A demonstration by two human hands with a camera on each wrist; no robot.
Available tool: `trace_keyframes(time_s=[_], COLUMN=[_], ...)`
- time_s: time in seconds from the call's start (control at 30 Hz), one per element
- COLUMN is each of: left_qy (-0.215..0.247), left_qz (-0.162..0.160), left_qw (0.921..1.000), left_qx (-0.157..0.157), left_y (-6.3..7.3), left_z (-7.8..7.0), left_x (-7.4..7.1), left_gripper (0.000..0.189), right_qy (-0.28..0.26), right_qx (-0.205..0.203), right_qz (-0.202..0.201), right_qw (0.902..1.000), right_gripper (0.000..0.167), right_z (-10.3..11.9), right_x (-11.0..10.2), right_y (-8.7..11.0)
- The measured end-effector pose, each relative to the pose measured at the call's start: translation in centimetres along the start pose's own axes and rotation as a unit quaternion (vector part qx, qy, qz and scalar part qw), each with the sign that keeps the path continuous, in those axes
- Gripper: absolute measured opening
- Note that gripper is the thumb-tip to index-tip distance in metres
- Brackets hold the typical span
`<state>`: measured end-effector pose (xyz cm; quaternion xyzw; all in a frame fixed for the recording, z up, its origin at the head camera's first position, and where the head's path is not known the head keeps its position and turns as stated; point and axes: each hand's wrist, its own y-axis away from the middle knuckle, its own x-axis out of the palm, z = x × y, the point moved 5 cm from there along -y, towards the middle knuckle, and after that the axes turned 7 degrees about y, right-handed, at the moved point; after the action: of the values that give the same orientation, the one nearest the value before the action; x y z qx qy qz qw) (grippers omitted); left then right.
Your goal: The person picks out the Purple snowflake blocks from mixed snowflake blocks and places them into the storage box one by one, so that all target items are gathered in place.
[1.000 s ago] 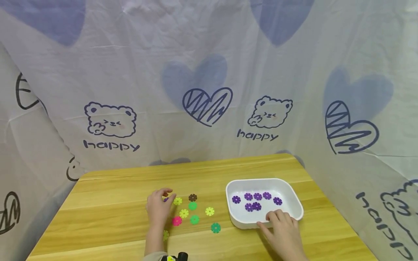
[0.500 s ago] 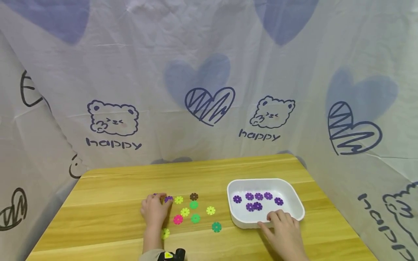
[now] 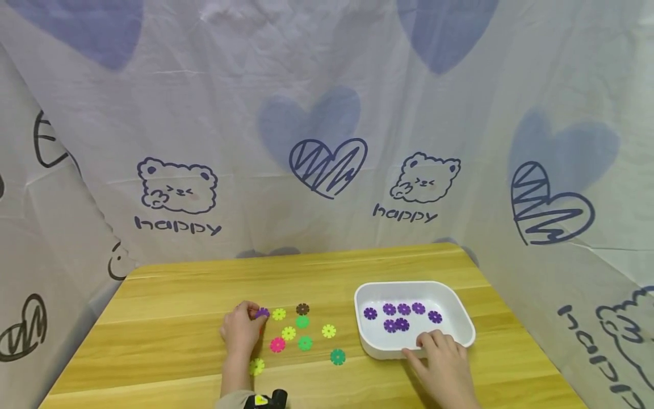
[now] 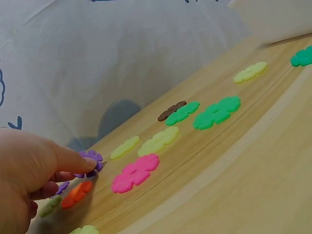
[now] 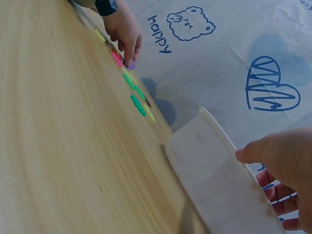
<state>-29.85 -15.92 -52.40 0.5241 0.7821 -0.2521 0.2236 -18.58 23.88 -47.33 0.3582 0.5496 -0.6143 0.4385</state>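
My left hand pinches a purple flower-shaped disc between thumb and index finger, just above the table. Under that hand, the left wrist view shows an orange disc, an olive one and part of another purple one. With its thumb outside and fingers over the rim, my right hand grips the near side of a white plastic tray. Several purple discs lie in the tray, two of them overlapping.
Between left hand and tray, several discs lie on the wooden table: pink, yellow, brown, light green and dark green. A printed cloth hangs behind the table and along its sides.
My left hand has shifted slightly left, and its thumb and index finger have closed on the purple disc. The right hand and the tray have stayed in place.
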Motion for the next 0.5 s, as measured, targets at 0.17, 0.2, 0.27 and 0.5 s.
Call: trace_keyframes(time_s=[0.17, 0.2, 0.27, 0.5], left_qy=[0.01, 0.013, 0.016, 0.015], left_qz=[-0.005, -0.003, -0.002, -0.001], left_qw=[0.9999, 0.9998, 0.9997, 0.9991], left_qx=[0.012, 0.015, 0.02, 0.04], left_y=[-0.1, -0.1, 0.0, 0.3], left_z=[-0.5, -0.7, -1.0, -2.8], left_x=[-0.4, -0.5, -0.6, -0.7], left_gripper=[0.015, 0.014, 0.013, 0.009], right_qy=[-0.001, -0.001, -0.001, -0.001], right_qx=[0.002, 0.002, 0.004, 0.006], right_qz=[0.004, 0.005, 0.007, 0.015], right_qw=[1.0, 1.0, 1.0, 0.9999], right_gripper=[0.028, 0.028, 0.028, 0.029], right_z=[-0.1, -0.1, -0.1, -0.1], right_x=[0.1, 0.2, 0.2, 0.2], right_y=[0.0, 0.0, 0.0, 0.0])
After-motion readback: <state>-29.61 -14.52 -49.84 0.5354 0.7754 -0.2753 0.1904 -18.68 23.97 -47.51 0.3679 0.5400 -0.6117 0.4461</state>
